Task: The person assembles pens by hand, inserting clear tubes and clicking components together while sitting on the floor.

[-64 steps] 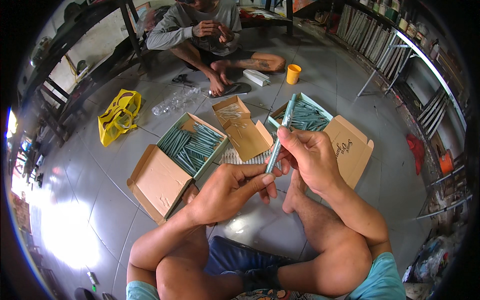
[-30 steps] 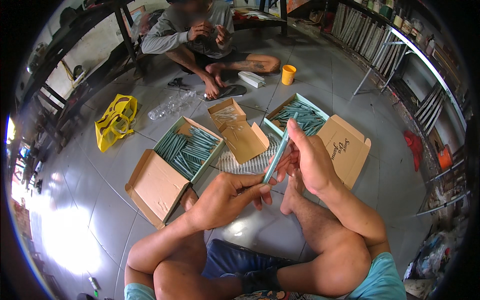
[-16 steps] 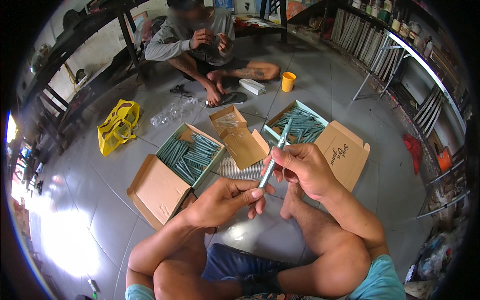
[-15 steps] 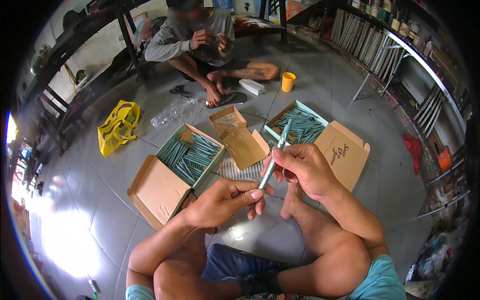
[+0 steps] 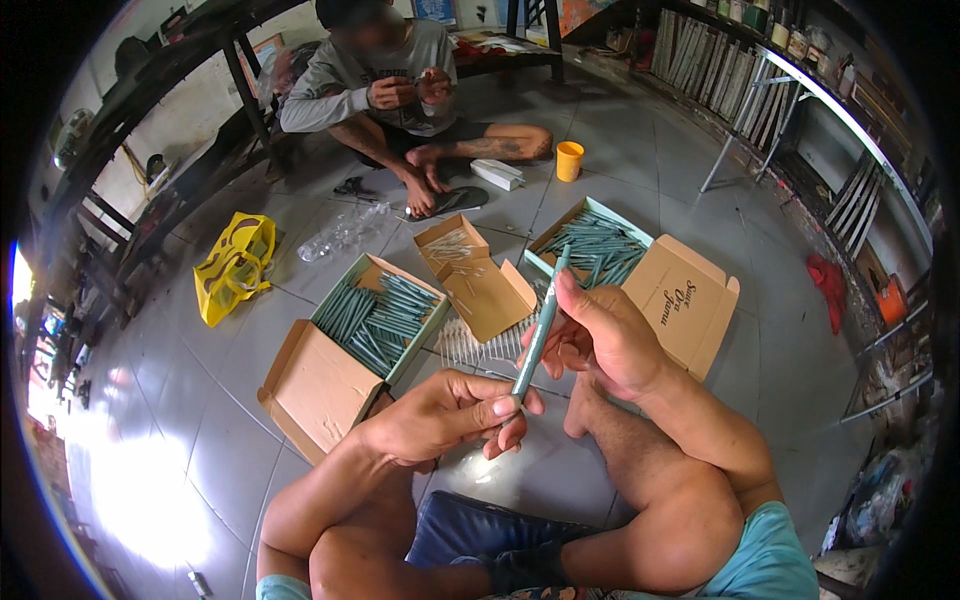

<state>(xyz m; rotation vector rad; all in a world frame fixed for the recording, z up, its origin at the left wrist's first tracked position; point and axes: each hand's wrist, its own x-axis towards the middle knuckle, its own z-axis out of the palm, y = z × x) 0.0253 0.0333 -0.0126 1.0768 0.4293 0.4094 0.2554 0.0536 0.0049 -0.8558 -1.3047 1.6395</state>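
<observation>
A slim green pen [image 5: 536,345] slants up and away in front of me. My left hand [image 5: 440,415] pinches its lower end between thumb and fingers. Around its upper part closes my right hand [image 5: 610,340], thumb along the side and fingers curled behind. Just beyond are two pale green cardboard boxes with brown lids, the left box [image 5: 437,325] and the right box [image 5: 640,228], both full of similar green pens. Between them sits a small brown box [image 5: 500,315] with thin pale sticks. Beside it lies a row of clear slender pieces [image 5: 465,345], partly hidden by my hands.
Across from me a person [image 5: 400,110] sits cross-legged on the tiled floor [image 5: 200,390], hands raised. Nearby are a yellow cup [image 5: 569,162], a white carton [image 5: 497,174], crumpled clear plastic [image 5: 345,232] and a yellow bag [image 5: 235,268]. A metal-legged table [image 5: 850,110] stands at right.
The pen has turned slightly in my fingers, and its printed side shows less. My right thumb has slid higher along it. My left hand has shifted slightly down and left.
</observation>
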